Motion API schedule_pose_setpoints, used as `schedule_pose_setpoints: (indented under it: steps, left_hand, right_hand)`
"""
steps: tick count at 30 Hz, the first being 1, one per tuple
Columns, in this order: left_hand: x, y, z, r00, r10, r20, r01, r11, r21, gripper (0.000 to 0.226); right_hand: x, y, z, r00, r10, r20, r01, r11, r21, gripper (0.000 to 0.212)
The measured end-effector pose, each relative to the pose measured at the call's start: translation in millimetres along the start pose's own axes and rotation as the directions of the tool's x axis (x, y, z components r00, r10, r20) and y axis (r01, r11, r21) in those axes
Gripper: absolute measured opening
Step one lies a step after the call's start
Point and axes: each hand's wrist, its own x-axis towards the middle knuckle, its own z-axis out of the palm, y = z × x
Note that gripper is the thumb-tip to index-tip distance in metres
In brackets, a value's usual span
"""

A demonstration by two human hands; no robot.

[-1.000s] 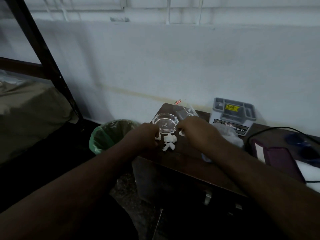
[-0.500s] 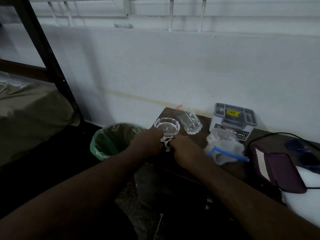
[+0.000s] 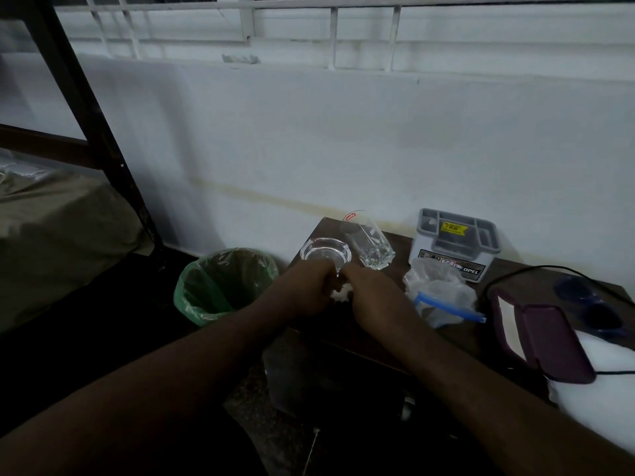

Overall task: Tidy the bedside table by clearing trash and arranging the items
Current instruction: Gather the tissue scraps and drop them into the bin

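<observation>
Dim bench [image 3: 360, 341], center frame: both my hands, left hand [image 3: 305, 290] & right hand [image 3: 372, 292], pinch tissue scraps [image 3: 342, 293]. Gather all bits w/o bumping ashtray [image 3: 325, 253], then drop into bin [image 3: 225, 283] at left.

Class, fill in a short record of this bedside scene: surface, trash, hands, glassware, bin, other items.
surface: dark wooden bedside table
trash: crumpled white tissue bits, gathered between both hands
left hand: curled around the tissue
right hand: curled around the tissue
glassware: clear glass ashtray, tilted clear tumbler
bin: green-lined waste bin, left of the table
other: clear zip bag, grey lidded container
</observation>
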Motion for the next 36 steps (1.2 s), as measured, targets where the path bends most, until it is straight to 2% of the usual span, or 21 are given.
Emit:
schedule_pose_setpoints:
  steps: [1,2,3,6,9,11,14,17,20,21,23,26,28,29,31,36]
  left_hand:
    - [-1,2,0,0.999,-0.02,-0.03,0.017,0.997,-0.081,0.02]
    - [-2,4,-1,0.997,-0.053,-0.046,0.045,0.985,-0.168,0.024]
    - [-2,4,0,0.996,-0.078,-0.052,0.062,0.967,-0.247,0.029]
    - [-1,6,2,0.997,-0.051,-0.066,0.027,0.944,-0.328,0.036]
    - [2,15,1,0.988,0.091,-0.121,-0.123,0.947,-0.295,0.015]
    - [1,19,2,0.976,0.123,-0.181,-0.171,0.944,-0.28,0.027]
    - [0,21,5,0.965,0.121,-0.233,-0.187,0.94,-0.287,0.036]
    - [0,19,5,0.968,0.08,-0.236,-0.154,0.936,-0.315,0.043]
    - [1,17,4,0.975,0.038,-0.219,-0.111,0.937,-0.331,0.014]
    - [0,18,4,0.977,0.025,-0.21,-0.096,0.936,-0.338,0.012]
    - [0,17,4,0.982,-0.012,-0.189,-0.06,0.926,-0.373,0.01]
    - [-1,20,5,0.988,-0.06,-0.142,-0.016,0.876,-0.483,0.009]
    - [-2,25,3,0.991,-0.06,-0.118,-0.009,0.856,-0.516,0.009]
    - [-3,27,2,0.992,-0.06,-0.11,-0.008,0.848,-0.53,0.008]
    - [-3,30,0,0.994,-0.063,-0.09,0.002,0.832,-0.555,0.008]
    - [-5,34,3,0.997,-0.077,-0.004,0.055,0.756,-0.652,0.005]
  right_hand:
    - [-13,-22,-19,0.979,-0.203,0.007,0.203,0.979,0.013,0.035]
    - [-27,-31,-42,0.948,-0.316,0.029,0.31,0.942,0.127,0.027]
    - [-30,-28,-51,0.932,-0.363,0.011,0.351,0.909,0.223,0.025]
    - [-21,-29,-41,0.953,-0.285,-0.1,0.302,0.914,0.27,0.031]
    - [-14,-32,-41,0.972,-0.163,-0.17,0.222,0.877,0.426,0.033]
    - [-12,-31,-46,0.981,-0.121,-0.15,0.18,0.855,0.487,0.032]
    - [-16,-33,-55,0.986,-0.143,-0.089,0.169,0.834,0.525,0.027]
    - [-23,-26,-73,0.969,-0.239,-0.059,0.242,0.878,0.412,0.025]
    - [-33,-12,-98,0.896,-0.373,-0.242,0.422,0.885,0.196,0.021]
    - [-38,-6,-108,0.867,-0.399,-0.297,0.448,0.886,0.118,0.02]
    - [-41,12,-124,0.865,-0.392,-0.314,0.391,0.918,-0.069,0.028]
    - [-33,45,-126,0.988,-0.122,-0.096,0.103,0.977,-0.185,0.082]
    - [-28,59,-112,0.997,-0.02,0.068,0.032,0.982,-0.186,0.108]
    - [-26,64,-104,0.991,0.001,0.135,0.023,0.984,-0.176,0.112]
    - [-25,69,-91,0.984,0.004,0.179,0.025,0.987,-0.16,0.104]
    - [-22,72,-77,0.988,-0.095,0.124,0.113,0.983,-0.144,0.054]
